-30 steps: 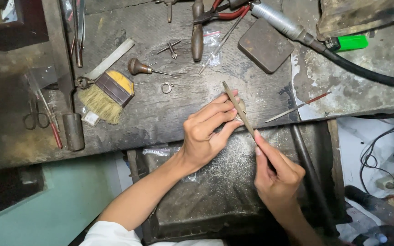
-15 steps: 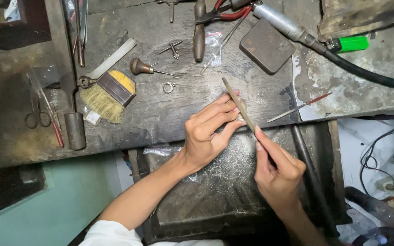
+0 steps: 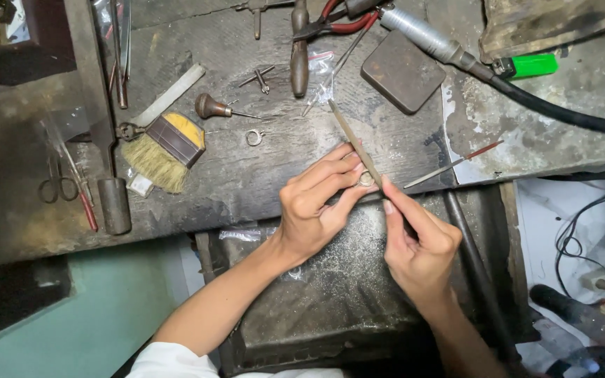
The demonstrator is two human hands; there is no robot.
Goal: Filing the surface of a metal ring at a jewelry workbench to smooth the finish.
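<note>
My left hand (image 3: 316, 203) pinches a small metal ring (image 3: 366, 180) between thumb and fingertips against the front edge of the dark wooden workbench (image 3: 246, 175). My right hand (image 3: 418, 241) grips the handle end of a long thin metal file (image 3: 353, 141), which lies across the ring and points up and to the left. A dusty metal catch tray (image 3: 330, 294) sits under both hands.
A brush (image 3: 166, 148), a wooden-handled awl (image 3: 215, 108), a second small ring (image 3: 254, 137), a thin needle file (image 3: 453, 165), scissors (image 3: 57, 185), red-handled pliers (image 3: 334, 21), a dark block (image 3: 402, 71), a green lighter (image 3: 530, 66) and a rotary handpiece with black hose (image 3: 456, 52) lie on the bench.
The file has slid up and left across the ring, with my right hand following it. My left hand holds the ring in the same spot.
</note>
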